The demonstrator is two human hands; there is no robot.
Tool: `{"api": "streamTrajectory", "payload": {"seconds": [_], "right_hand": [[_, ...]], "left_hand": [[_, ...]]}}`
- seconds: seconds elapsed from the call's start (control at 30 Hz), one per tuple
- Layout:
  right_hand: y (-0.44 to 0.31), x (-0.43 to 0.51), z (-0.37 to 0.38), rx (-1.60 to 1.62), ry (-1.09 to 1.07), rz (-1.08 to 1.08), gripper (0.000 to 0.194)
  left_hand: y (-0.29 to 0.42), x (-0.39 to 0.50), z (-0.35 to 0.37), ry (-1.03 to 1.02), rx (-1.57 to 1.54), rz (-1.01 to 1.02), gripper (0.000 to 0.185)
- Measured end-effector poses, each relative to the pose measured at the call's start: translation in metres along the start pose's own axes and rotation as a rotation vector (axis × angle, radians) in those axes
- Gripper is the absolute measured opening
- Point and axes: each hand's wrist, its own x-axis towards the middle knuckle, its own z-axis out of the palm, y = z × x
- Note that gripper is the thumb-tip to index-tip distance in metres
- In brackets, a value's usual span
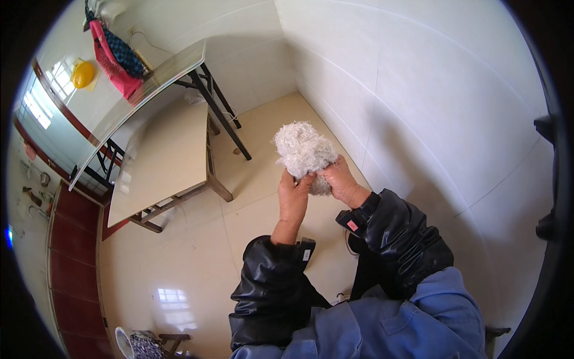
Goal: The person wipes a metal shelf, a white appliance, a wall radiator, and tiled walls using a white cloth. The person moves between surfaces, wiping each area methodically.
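A fluffy bundle of whitish, frayed fibrous material (301,146) is held up in front of me, above the tiled floor. My left hand (293,197) grips its lower left side, the thumb pressed against the underside. On the lower right, my right hand (343,179) holds it too, with the fingers partly hidden behind the bundle. A greyer part of the material (320,186) hangs between the two hands. Both forearms wear black sleeves, and each wrist has a dark strapped device.
A low wooden-legged table (170,152) stands to the left, partly beneath a taller table (148,96) with black metal legs. Pink cloth (112,63) hangs near it. White tiled wall (403,89) rises close on my right. A patterned bin-like container (145,345) is at bottom left.
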Motion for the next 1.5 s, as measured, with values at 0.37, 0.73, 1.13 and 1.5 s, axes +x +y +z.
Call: {"api": "streamTrajectory", "payload": {"seconds": [0.37, 0.73, 1.13, 1.5], "right_hand": [[0.0, 0.023, 0.035, -0.036, -0.12, 0.014, 0.049], [0.042, 0.071, 0.034, -0.105, -0.177, 0.023, 0.039], [0.064, 0.089, 0.04, 0.016, -0.173, 0.056, 0.032], [0.026, 0.066, 0.035, -0.235, -0.166, -0.095, 0.047]], "left_hand": [[-0.008, 0.02, -0.055, -0.077, 0.069, -0.085, 0.028], [-0.023, 0.052, -0.072, 0.049, 0.145, -0.039, 0.032], [-0.017, 0.059, -0.069, 0.187, 0.154, -0.065, 0.028], [-0.027, 0.059, -0.065, 0.111, 0.022, -0.034, 0.019]]}}
